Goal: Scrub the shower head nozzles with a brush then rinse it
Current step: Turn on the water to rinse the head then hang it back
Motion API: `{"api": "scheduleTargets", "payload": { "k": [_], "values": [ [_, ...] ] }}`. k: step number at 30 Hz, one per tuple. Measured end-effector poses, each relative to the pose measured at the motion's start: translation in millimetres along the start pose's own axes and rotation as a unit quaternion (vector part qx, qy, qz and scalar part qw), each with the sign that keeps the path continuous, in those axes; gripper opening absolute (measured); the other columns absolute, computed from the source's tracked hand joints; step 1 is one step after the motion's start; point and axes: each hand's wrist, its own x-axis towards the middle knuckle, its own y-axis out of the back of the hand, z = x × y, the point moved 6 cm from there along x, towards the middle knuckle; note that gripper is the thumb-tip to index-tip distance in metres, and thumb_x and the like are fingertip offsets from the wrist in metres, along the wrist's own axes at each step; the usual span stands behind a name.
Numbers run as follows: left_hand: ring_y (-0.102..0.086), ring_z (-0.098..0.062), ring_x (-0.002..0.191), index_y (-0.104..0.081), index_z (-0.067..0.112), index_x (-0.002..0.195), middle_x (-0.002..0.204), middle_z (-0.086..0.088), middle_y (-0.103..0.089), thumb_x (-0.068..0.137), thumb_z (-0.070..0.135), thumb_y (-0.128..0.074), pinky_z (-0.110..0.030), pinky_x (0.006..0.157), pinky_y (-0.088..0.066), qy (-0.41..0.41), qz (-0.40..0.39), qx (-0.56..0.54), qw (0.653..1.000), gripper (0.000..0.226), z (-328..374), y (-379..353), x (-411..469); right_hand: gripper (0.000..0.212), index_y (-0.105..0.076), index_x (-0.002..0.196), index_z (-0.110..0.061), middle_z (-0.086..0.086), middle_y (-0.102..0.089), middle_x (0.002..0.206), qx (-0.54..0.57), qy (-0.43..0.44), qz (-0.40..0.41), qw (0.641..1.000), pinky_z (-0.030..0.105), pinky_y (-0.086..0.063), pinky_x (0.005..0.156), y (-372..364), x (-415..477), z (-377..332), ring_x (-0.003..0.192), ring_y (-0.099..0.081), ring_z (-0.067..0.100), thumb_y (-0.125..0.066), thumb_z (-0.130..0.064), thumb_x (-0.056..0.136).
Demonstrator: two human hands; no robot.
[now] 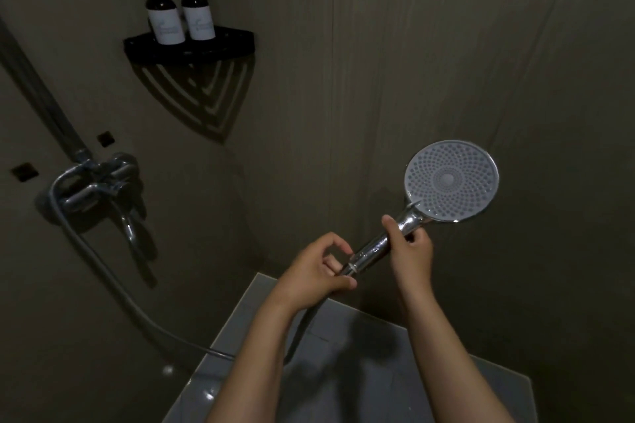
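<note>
Chrome shower head (451, 180), nozzle face toward the viewer, held up well to the right of the wall mixer tap (98, 182). Right hand (410, 245) grips the upper handle; left hand (318, 268) pinches the handle's base, where the hose (113, 282) joins, running from the tap.

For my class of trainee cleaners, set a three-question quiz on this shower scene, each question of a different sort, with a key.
1. True or false: a brush is touching the shower head.
2. How many pump bottles stand on the corner shelf? A one, B two, C three.
3. Fill in: the ___ hand grips the shower head nearer its round face.
Key: 1 false, no brush is in view; 2 B; 3 right hand.
</note>
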Motion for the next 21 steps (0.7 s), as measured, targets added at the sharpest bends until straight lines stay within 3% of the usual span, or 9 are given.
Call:
{"api": "scheduleTargets", "payload": {
  "k": [4, 7, 11, 15, 18, 21],
  "values": [
    [-0.046, 0.004, 0.047, -0.052, 0.03, 0.082, 0.063, 0.009, -0.048, 0.064, -0.002, -0.078, -0.034, 0.059, -0.05, -0.022, 0.049, 0.046, 0.997, 0.045, 2, 3, 1, 0.019, -0.06, 0.097, -0.008, 0.0, -0.063, 0.084, 0.003, -0.005, -0.011, 1.0, 0.02, -0.045, 0.066, -2, 0, -1, 0.078, -0.06, 0.011, -0.066, -0.022, 0.086],
    [-0.046, 0.002, 0.052, -0.05, 0.031, 0.083, 0.068, 0.008, -0.047, 0.066, -0.001, -0.078, -0.03, 0.058, -0.049, -0.017, 0.051, 0.05, 0.997, 0.046, 0, 3, 3, 0.022, -0.06, 0.095, -0.007, 0.004, -0.063, 0.085, -0.006, -0.008, -0.008, 1.0, 0.025, -0.045, 0.068, -2, 0, 0, 0.078, -0.06, 0.014, -0.066, -0.026, 0.086],
    [-0.052, -0.005, 0.064, -0.051, 0.022, 0.093, 0.076, 0.004, -0.053, 0.076, 0.005, -0.073, -0.025, 0.064, -0.048, 0.019, 0.001, -0.023, 1.0, 0.033, -3, 0, 4, 0.018, -0.06, 0.084, -0.011, 0.007, -0.065, 0.083, -0.009, -0.008, 0.004, 1.0, 0.036, -0.048, 0.079, 0, 3, 1, 0.08, -0.061, 0.018, -0.066, -0.028, 0.085],
    [-0.065, -0.013, 0.08, -0.059, 0.018, 0.099, 0.087, -0.002, -0.07, 0.09, 0.028, -0.059, -0.032, 0.084, -0.049, 0.066, -0.056, -0.062, 0.994, 0.013, -11, 1, 2, 0.018, -0.061, 0.09, -0.009, 0.01, -0.066, 0.089, -0.005, -0.004, -0.001, 1.0, 0.035, -0.047, 0.082, 0, 2, -4, 0.088, -0.062, 0.02, -0.065, -0.026, 0.087],
    [-0.064, -0.013, 0.087, -0.062, 0.017, 0.096, 0.096, -0.006, -0.071, 0.096, 0.034, -0.047, -0.033, 0.094, -0.046, 0.081, -0.094, -0.025, 0.992, 0.023, -16, 0, -2, 0.022, -0.061, 0.097, -0.007, 0.008, -0.065, 0.091, -0.004, -0.011, -0.012, 1.0, 0.032, -0.046, 0.081, -2, -1, -6, 0.088, -0.061, 0.018, -0.062, -0.027, 0.088],
    [-0.063, -0.009, 0.081, -0.065, 0.012, 0.095, 0.092, -0.004, -0.071, 0.1, 0.028, -0.038, -0.026, 0.088, -0.046, 0.081, -0.097, -0.035, 0.991, 0.032, -12, 0, -5, 0.021, -0.061, 0.096, -0.009, 0.004, -0.064, 0.088, 0.003, -0.024, -0.012, 1.0, 0.029, -0.046, 0.076, -2, -1, -4, 0.083, -0.061, 0.016, -0.062, -0.029, 0.088]
  ]
}}
